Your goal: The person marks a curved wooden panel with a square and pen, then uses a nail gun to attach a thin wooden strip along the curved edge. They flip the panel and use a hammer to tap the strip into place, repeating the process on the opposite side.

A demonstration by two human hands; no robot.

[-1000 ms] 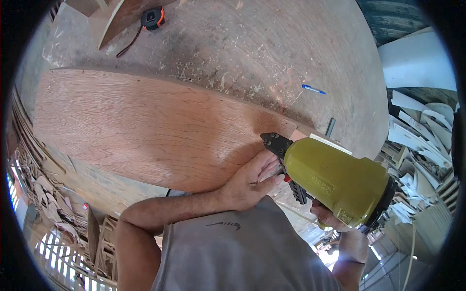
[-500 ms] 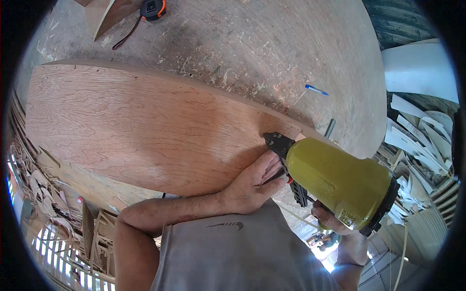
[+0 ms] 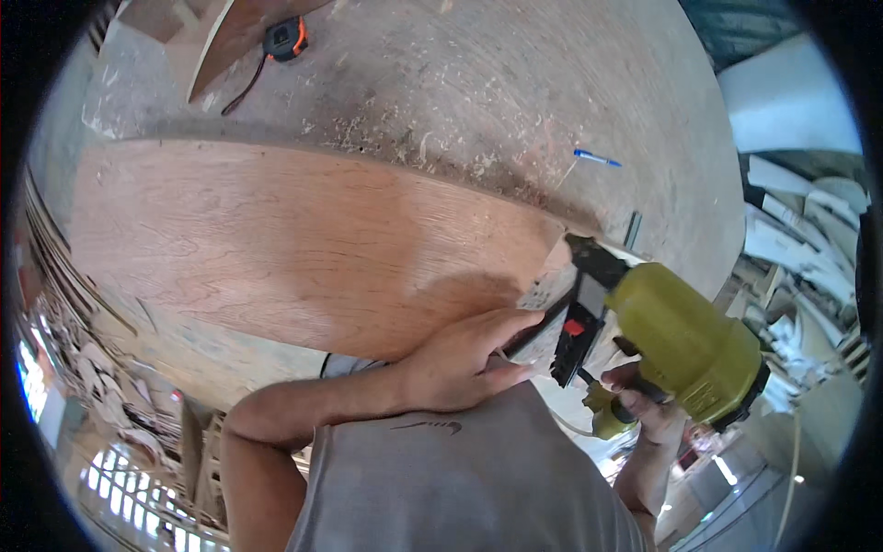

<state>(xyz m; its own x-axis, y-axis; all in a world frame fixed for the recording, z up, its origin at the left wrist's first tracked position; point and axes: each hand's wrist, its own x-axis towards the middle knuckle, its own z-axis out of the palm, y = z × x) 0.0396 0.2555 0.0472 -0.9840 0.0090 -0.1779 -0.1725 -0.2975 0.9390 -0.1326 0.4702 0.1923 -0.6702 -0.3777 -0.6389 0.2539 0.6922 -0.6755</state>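
One nail gun [image 3: 685, 345], one plywood panel [image 3: 303, 248], two hands

Reddish-brown board [image 3: 303, 248], streaked with darker wavy grain. Pale grey-tan workbench [image 3: 478, 83], speckled with light sawdust and dark smudges. Yellow-green nail gun [image 3: 685, 345], with a black nose and a small red patch on the black part. Blue pen [image 3: 598, 158] with a white tip. Black tape measure [image 3: 285, 39] edged in orange, trailing a dark strap. Grey shirt [image 3: 460, 488], plain but for one small dark curved mark. White offcuts [image 3: 796, 230] heaped at the right rim.
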